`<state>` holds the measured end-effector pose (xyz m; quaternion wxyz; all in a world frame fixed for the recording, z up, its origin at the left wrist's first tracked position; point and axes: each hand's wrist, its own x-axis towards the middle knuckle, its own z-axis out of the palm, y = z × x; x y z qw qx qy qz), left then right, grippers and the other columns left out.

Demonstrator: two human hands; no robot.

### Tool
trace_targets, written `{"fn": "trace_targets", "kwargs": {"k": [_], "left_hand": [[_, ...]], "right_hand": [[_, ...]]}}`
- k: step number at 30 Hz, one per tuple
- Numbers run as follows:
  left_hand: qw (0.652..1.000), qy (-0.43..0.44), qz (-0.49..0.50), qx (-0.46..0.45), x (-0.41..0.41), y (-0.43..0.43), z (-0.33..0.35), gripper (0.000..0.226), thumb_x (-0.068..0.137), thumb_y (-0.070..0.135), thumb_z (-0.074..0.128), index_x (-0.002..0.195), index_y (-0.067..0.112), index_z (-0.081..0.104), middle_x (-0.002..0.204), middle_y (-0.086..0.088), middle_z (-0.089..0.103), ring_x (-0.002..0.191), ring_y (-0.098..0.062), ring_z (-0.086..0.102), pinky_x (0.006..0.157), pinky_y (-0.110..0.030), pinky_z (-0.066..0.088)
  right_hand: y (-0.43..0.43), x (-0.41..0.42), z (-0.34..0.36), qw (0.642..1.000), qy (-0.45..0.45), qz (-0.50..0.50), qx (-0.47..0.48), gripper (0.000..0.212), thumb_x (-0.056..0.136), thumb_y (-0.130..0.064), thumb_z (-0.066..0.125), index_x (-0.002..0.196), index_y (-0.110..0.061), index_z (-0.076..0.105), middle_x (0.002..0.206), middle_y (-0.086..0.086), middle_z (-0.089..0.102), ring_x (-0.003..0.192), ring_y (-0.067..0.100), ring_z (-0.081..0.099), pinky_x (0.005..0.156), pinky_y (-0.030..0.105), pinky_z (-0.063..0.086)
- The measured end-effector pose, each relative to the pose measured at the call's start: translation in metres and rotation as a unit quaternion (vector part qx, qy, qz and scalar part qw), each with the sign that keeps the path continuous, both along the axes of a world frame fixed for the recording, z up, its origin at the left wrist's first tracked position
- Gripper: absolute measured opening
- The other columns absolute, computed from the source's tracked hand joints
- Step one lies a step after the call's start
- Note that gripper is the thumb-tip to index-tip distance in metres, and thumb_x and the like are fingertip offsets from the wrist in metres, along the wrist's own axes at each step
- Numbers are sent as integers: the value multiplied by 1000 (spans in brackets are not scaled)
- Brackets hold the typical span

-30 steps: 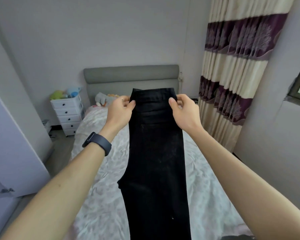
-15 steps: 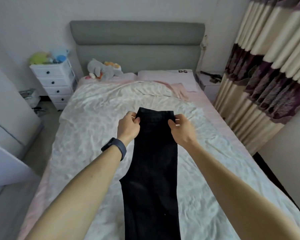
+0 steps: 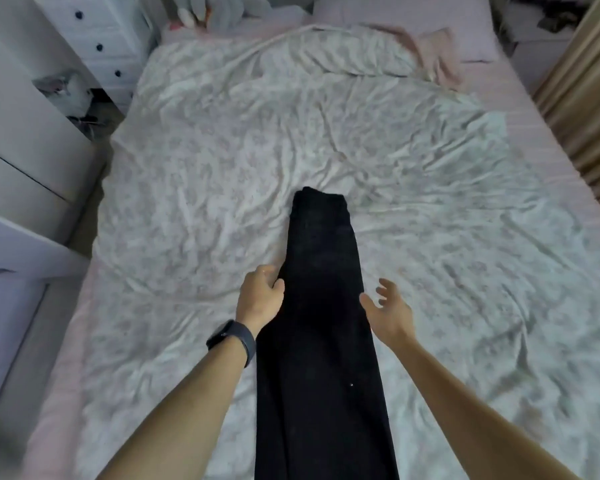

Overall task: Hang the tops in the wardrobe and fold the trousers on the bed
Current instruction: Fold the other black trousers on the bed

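Black trousers [image 3: 323,306] lie flat and lengthwise on the bed [image 3: 187,209], legs doubled together, waistband pointing toward the headboard. My left hand [image 3: 261,296], with a dark watch on the wrist, grips the trousers' left edge with curled fingers at about thigh height. My right hand [image 3: 388,310] hovers by the right edge with fingers spread, holding nothing. The trouser hems run out of view at the bottom.
The bed is covered by a crumpled white floral quilt; a pink pillow [image 3: 395,12] and a soft toy [image 3: 215,12] lie at its head. A white drawer chest [image 3: 97,36] and white wardrobe panels [image 3: 18,157] stand left. Striped curtains [image 3: 582,109] hang right.
The trousers were held up by the waistband, then lowered onto the bed. Both hands let go of the waistband and slid back along the edges; the right hand opened.
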<state>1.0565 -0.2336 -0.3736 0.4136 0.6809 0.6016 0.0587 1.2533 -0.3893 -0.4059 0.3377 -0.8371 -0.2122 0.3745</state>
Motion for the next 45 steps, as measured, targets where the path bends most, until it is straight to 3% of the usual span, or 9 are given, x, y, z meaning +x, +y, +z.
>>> {"fn": "trace_targets", "kwargs": {"k": [5,10,14,21,26,30,35,40,45], "left_hand": [[988,23,123,-85,-98,-153,-35,22,101,22,54,123,21,56,123,3,61,94,-3,58,67,-10,40],[981,51,105,-156,-178,-304,-53,13,99,25,57,90,34,59,97,15,65,95,-5,63,64,-8,44],[977,148,37,-149,-203,-374,-66,24,97,51,53,111,32,61,108,15,63,113,-14,50,90,-32,47],[974,122,-21,-191,-223,-423,-88,36,94,56,55,116,28,57,112,8,62,112,-19,52,95,-42,48],[977,19,14,-212,-233,-438,-98,21,97,39,60,101,20,53,85,8,60,86,-15,60,75,-31,52],[990,-52,42,-123,-248,-447,-90,15,99,28,58,90,27,45,69,10,52,58,2,52,54,-14,42],[986,-41,140,-74,-283,-454,-90,9,97,25,54,92,28,47,79,9,59,65,0,56,54,-16,40],[986,17,74,-147,-302,-467,-126,9,98,19,57,91,19,63,86,4,67,82,-15,64,56,-10,41],[985,10,116,-130,-300,-477,-149,23,93,22,67,109,12,54,117,-8,59,98,-20,63,85,-31,53]], "right_hand": [[-160,-101,-30,995,56,-28,-82,53,96,-41,64,141,-20,47,127,-7,61,104,7,62,76,18,48],[-298,-187,-41,983,39,-26,-179,53,92,-41,69,135,-17,52,130,2,53,112,19,56,92,33,49],[-344,-219,-50,983,4,-38,-180,52,92,-37,70,133,-11,53,125,6,59,113,26,58,93,42,51],[-371,-234,-60,981,-31,-15,-189,40,93,-44,63,121,-15,58,108,0,66,99,24,63,80,38,50],[-383,-237,-62,976,8,20,-217,32,92,-39,64,115,-18,55,99,-1,66,94,25,65,84,46,55],[-397,-254,-58,993,-9,26,-115,14,97,-30,59,109,-24,57,90,-15,63,83,8,62,60,24,45],[-407,-297,-66,994,62,53,-70,8,101,-30,58,108,-32,56,95,-22,62,85,-4,59,62,12,40],[-416,-305,-90,994,60,-19,-91,14,104,-27,52,113,-22,61,98,-10,64,95,16,62,68,25,43],[-410,-294,-99,997,39,-15,-61,15,100,-29,60,114,-24,58,101,-13,62,97,11,59,78,25,42]]}}
